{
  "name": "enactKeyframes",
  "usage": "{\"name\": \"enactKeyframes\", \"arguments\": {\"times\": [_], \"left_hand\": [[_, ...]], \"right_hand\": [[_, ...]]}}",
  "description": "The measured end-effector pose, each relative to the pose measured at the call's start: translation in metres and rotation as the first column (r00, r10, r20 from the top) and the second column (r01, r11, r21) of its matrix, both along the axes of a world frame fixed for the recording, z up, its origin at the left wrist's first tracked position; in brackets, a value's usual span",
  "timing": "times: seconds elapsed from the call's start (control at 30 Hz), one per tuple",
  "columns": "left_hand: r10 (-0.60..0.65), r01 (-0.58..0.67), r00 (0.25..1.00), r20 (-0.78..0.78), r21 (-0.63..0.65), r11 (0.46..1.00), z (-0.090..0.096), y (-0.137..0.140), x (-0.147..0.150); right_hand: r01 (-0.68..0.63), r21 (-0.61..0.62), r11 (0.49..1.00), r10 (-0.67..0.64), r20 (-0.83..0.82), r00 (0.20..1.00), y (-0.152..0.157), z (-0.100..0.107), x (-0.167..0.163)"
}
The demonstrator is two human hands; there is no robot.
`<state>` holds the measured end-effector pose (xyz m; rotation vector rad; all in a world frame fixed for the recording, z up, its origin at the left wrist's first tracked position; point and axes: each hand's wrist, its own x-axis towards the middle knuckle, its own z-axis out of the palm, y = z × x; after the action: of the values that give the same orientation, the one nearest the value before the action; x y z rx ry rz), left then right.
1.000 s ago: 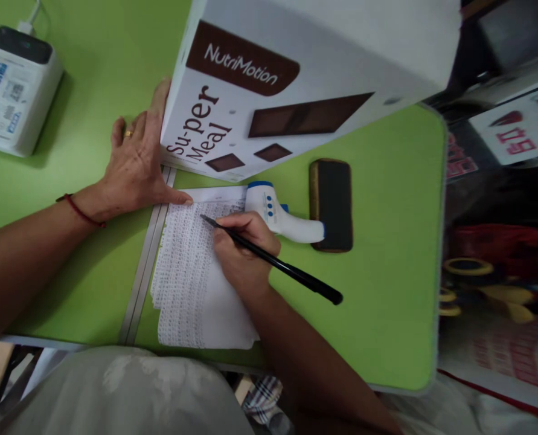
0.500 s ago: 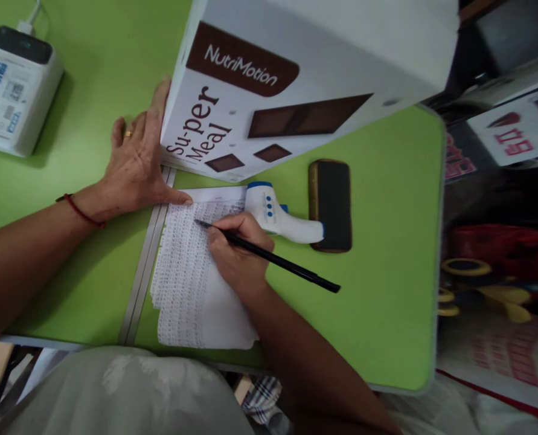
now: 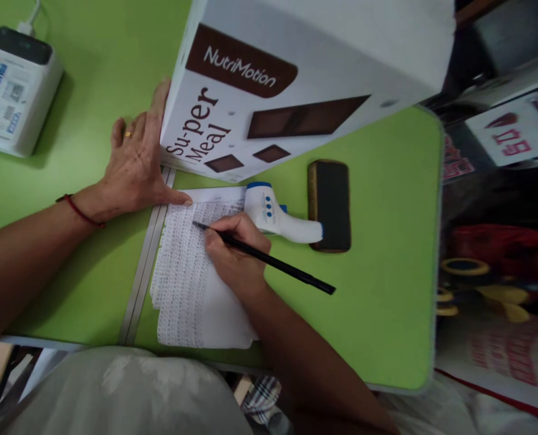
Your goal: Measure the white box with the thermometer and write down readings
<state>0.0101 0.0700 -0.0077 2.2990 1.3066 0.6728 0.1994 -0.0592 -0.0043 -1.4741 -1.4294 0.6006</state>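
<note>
My right hand (image 3: 239, 254) pinches a long black pen (image 3: 280, 264), its tip down at the written rows on the paper (image 3: 182, 272). Dense small handwriting covers the sheet's left and upper part, while its lower right is blank. My left hand (image 3: 137, 160), with a ring and a red cord at the wrist, lies spread on the table; its thumb rests on the paper's top edge and its fingers reach along the side of a white carton (image 3: 232, 115). Just right of the paper lies a white and blue infrared thermometer (image 3: 282, 220), its handle end against a dark phone (image 3: 332, 205).
The green folding table (image 3: 386, 290) has a metal seam (image 3: 144, 272) running beside the paper. A white power bank (image 3: 17, 90) with a plugged-in cable stands at the upper left. Beyond the right edge are bags and a printed box (image 3: 513, 130).
The pen tip and my right hand have shifted slightly left and down over the written rows. My left hand stays where it was.
</note>
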Motion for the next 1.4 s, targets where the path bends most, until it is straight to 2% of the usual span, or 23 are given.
{"name": "enactKeyframes", "arguments": {"times": [0.27,0.37,0.57,1.03,1.4], "left_hand": [[0.012,-0.013,1.000,-0.013,-0.059,0.998,0.003,0.000,0.002],[0.007,-0.007,1.000,-0.006,-0.048,0.999,0.002,0.001,0.001],[0.011,-0.012,1.000,-0.026,-0.034,0.999,-0.002,0.002,-0.002],[-0.039,0.037,0.998,0.044,0.035,0.999,-0.007,0.003,-0.004],[-0.004,0.004,1.000,-0.004,0.002,1.000,-0.002,0.001,-0.001]], "right_hand": [[0.030,-0.026,0.999,-0.030,0.016,0.999,0.001,0.002,0.001],[0.023,-0.042,0.999,-0.022,0.029,0.999,0.001,0.003,0.000],[0.018,0.007,1.000,-0.018,-0.001,1.000,0.001,0.001,0.001],[0.021,-0.026,0.999,-0.020,0.031,0.999,-0.001,0.003,0.002],[0.056,-0.005,0.998,-0.056,0.018,0.998,0.001,0.004,0.000]]}}
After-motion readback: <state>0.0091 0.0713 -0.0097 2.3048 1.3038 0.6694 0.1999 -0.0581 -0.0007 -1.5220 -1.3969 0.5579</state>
